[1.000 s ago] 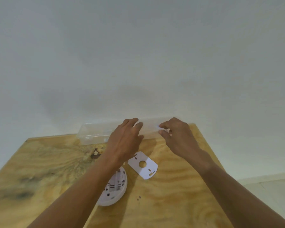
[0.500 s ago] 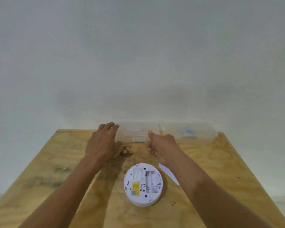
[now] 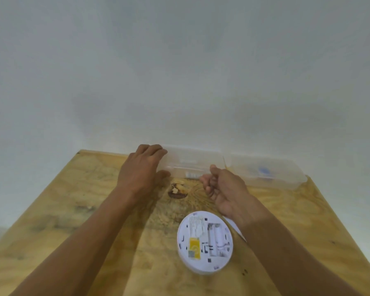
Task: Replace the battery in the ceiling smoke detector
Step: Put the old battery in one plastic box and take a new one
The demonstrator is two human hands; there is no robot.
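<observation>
The worktop (image 3: 94,210) was pale yellow-brown plywood with dark grain swirls. The smoke detector (image 3: 204,242) was white with a yellow label. The container (image 3: 192,163) was clear plastic against a white wall (image 3: 179,71).

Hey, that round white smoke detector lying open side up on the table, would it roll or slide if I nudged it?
The smoke detector lies flat on its broad face, so it probably won't roll. Its smooth plastic shell on the bare wooden table would likely slide under a nudge. It looks like a hollow, stiff casing, so probably light for its size.
</observation>
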